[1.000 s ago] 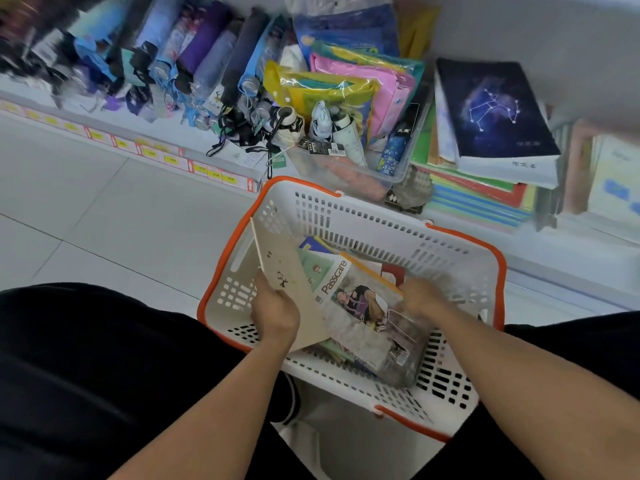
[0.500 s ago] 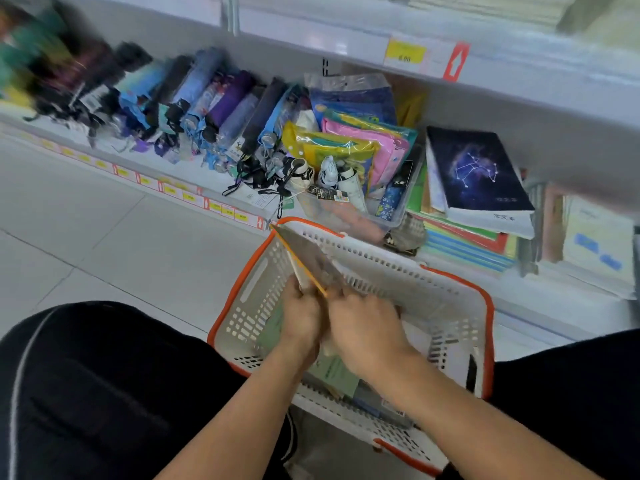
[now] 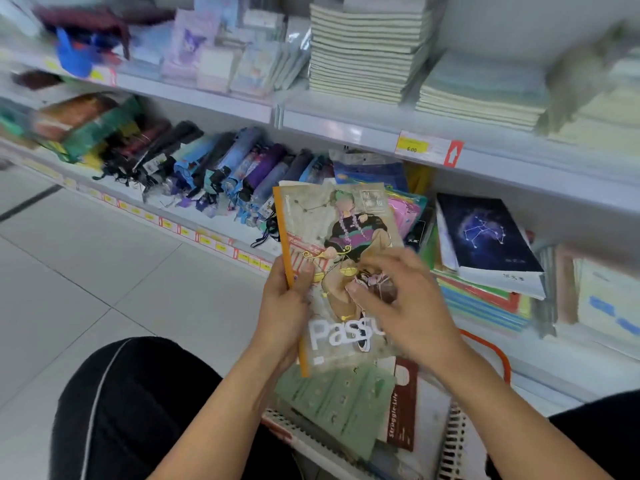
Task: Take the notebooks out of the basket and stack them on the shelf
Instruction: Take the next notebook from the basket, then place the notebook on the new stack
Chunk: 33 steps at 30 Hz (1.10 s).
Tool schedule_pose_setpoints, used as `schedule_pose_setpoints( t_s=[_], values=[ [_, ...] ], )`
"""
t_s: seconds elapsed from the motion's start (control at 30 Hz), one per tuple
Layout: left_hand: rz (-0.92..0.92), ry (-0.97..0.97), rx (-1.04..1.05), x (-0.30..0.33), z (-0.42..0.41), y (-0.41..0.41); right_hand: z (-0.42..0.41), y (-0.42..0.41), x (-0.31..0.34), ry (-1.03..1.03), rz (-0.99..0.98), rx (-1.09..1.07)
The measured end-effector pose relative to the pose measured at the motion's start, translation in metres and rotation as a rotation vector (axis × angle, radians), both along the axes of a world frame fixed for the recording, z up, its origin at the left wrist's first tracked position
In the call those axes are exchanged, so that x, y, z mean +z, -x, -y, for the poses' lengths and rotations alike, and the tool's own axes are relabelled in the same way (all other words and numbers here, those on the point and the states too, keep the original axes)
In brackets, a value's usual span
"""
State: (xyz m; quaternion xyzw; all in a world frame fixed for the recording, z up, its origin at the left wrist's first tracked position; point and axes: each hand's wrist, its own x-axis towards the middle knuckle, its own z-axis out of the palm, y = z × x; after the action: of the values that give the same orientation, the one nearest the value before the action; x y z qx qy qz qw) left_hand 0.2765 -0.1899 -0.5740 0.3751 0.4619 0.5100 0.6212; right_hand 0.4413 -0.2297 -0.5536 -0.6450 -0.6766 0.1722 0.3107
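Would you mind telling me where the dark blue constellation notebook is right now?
In the head view it lies right of centre, on top of the pile of colourful notebooks on the lower shelf: the constellation notebook, just right of the right hand.

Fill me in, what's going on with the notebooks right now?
A person crouched at a shop shelf holds an illustrated notebook with an orange spine raised above the white plastic basket with orange rim. The left hand grips its spine edge; the right hand is at the cover, blurred. A pale green notebook and a dark red one lie in the basket.
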Motion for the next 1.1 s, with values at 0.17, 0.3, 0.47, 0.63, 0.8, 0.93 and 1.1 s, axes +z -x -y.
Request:
schedule_pose_setpoints(
  t_s=[0.17,0.3,0.47,0.63,0.8,0.93,1.1],
  values=[
    [0.084,-0.116,-0.074,0.056,-0.026,0.001,0.0,-0.045,0.041,0.318,-0.851,-0.092],
    [-0.027,-0.226,-0.157,0.118,-0.067,-0.036,-0.004,-0.059,0.087,-0.037,-1.01,-0.043],
    [-0.324,-0.303,-0.502,0.179,-0.107,-0.093,-0.049,-0.118,0.144,-0.11,-1.166,-0.338],
    [-0.136,-0.27,-0.499,0.18,-0.155,-0.15,-0.105,-0.173,0.181,0.009,-1.215,-0.481],
    [-0.149,-0.19,-0.343,0.155,-0.2,-0.188,-0.144,-0.196,0.17,0.053,-1.119,-0.508],
    [-0.201,-0.25,-0.351,0.141,-0.225,-0.204,-0.159,-0.205,0.156,0.127,-0.612,-0.612],
    [-0.587,-0.45,-0.241,0.135,-0.253,-0.214,-0.18,-0.212,0.152,0.13,-0.359,-0.665]
  ],
)
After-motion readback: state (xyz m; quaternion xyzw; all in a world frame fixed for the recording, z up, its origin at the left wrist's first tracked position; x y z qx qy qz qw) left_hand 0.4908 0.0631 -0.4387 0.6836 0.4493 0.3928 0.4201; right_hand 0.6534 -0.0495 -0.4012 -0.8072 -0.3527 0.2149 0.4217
